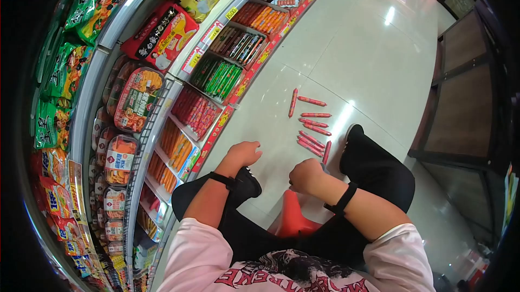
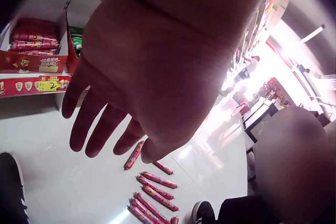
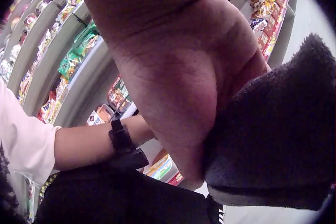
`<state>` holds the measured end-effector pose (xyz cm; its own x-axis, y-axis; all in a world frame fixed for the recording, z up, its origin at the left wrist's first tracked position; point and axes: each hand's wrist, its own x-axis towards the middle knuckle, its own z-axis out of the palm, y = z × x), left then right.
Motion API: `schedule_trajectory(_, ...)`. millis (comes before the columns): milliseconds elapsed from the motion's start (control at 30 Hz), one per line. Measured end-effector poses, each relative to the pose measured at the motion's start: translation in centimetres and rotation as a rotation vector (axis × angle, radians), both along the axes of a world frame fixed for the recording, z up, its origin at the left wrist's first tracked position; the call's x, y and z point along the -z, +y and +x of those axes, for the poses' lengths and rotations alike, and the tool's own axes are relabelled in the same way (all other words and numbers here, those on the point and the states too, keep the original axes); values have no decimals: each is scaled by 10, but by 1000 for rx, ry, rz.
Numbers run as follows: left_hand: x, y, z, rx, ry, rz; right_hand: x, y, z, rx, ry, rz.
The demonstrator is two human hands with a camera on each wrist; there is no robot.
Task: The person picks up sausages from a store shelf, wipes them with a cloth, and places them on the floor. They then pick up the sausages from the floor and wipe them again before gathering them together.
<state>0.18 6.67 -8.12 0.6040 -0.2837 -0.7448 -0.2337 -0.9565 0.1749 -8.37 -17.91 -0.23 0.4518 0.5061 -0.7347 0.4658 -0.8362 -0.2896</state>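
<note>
My right hand (image 1: 307,176) grips a dark grey towel-like cloth (image 3: 278,140), its fingers curled round it. In the head view the hand covers most of that cloth. My left hand (image 1: 245,153) is held above the floor near the shelf, empty, with fingers spread and relaxed in the left wrist view. Several red-wrapped sausages (image 1: 316,129) lie on the tiled floor ahead of both hands, most in a loose row. One sausage (image 1: 293,103) at the far end lies crosswise to the others.
Shelves at the left hold open boxes of red-wrapped sausages (image 1: 196,112), green-wrapped sticks (image 1: 219,77) and packaged noodles (image 1: 162,34). A red plastic seat (image 1: 292,216) is between the person's legs. A black shoe (image 1: 355,132) stands close to the sausages. Dark cabinets (image 1: 460,97) line the right side.
</note>
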Motion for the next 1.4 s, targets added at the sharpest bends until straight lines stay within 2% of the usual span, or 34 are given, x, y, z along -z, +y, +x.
schedule_trajectory(200, 30, -6, -7, 29, 73, -13, 4, -11, -5, 8, 2, 9)
schedule_trajectory(467, 97, -2, -15, -71, 265, -67, 9, -24, -11, 17, 4, 24)
schedule_trajectory(567, 144, 1, -25, 2, 172, -155, 14, -23, -16, 22, -8, 32)
schedule_trajectory(667, 178, -9, -32, -31, 138, -106, 7, -22, -17, 45, -17, 51)
schedule_trajectory(767, 166, -47, -28, 50, 123, 93, 2, -24, -17, 57, -26, 60)
schedule_trajectory(867, 188, -70, -18, 54, 68, 92, 1, -27, -17, 58, -11, 78)
schedule_trajectory(967, 202, -100, 2, -32, -30, -39, -9, -28, -16, 116, 81, 50)
schedule_trajectory(1067, 225, -120, 29, -64, -141, -142, -19, -32, -17, 88, 113, 47)
schedule_trajectory(1267, 250, -148, 63, -344, -100, -142, -32, -36, -6, 45, 127, 23)
schedule_trajectory(1400, 262, -156, 65, -315, -135, -164, -28, -35, -5, 35, 93, 21)
